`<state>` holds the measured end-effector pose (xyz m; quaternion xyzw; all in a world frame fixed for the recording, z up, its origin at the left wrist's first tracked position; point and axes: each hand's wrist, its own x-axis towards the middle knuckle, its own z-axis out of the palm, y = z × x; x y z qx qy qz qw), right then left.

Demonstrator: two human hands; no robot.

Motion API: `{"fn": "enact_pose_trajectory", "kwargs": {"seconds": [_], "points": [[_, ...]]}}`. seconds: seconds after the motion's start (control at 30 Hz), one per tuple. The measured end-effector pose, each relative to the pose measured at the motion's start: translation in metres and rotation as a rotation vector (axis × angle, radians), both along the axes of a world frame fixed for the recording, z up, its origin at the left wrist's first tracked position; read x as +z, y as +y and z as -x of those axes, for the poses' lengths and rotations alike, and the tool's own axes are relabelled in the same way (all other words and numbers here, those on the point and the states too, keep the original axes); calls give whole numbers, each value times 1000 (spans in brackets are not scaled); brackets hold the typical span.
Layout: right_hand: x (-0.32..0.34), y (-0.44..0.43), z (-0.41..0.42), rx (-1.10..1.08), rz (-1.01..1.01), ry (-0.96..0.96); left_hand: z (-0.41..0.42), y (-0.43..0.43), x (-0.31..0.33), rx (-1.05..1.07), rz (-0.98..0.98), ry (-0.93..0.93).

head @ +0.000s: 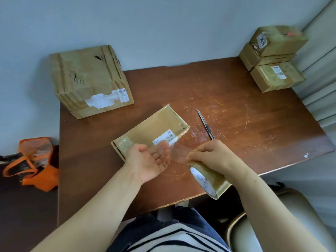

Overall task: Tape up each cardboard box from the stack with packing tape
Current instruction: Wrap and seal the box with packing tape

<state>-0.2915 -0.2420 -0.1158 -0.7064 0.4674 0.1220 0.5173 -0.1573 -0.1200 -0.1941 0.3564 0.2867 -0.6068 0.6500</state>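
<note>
While you are sitting at the brown table point(236, 106), its scratched top is carrying all the boxes. A large box point(91, 79), dented and torn, is sitting on the far left corner, partly overhanging the edge. At the far right corner the stack of boxes point(272, 59) is standing against the wall, three small ones piled up. Between them, nearer to you, a flat box point(151, 128) is lying at an angle with its white label point(165, 138) facing up, and its near end is passing under your left wrist. An orange bag point(34, 160) is slumping on the floor to the left of the table.

Your left hand point(151, 160) is turning palm up over the flat box, fingers spread loosely and curling round nothing. Your right hand point(214, 157) is wrapping its fingers round the roll of tape point(209, 179), holding it over the table's near edge. A knife point(205, 124) is lying just beside the flat box, on its right. A clear strip of tape point(179, 153) is stretching from the roll toward your left fingertips; its end seems to be sticking there, though the glare is making that hard to tell.
</note>
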Motion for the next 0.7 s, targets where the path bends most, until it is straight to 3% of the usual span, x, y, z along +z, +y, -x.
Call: {"fn": "enact_pose_trajectory", "kwargs": {"seconds": [0.13,0.4,0.57,0.7], "points": [[-11,17,-18,-71,-99,-19,-24,25,6,-68,-31,-122],[-27,54,-44,-111,-364,-163,-74,35,13,-169,-279,-693],[-36,77,-49,-69,-350,-266,-99,31,9,-275,-344,-878],[-39,86,-47,-165,-435,-491,-116,29,2,-258,-453,-931]]}}
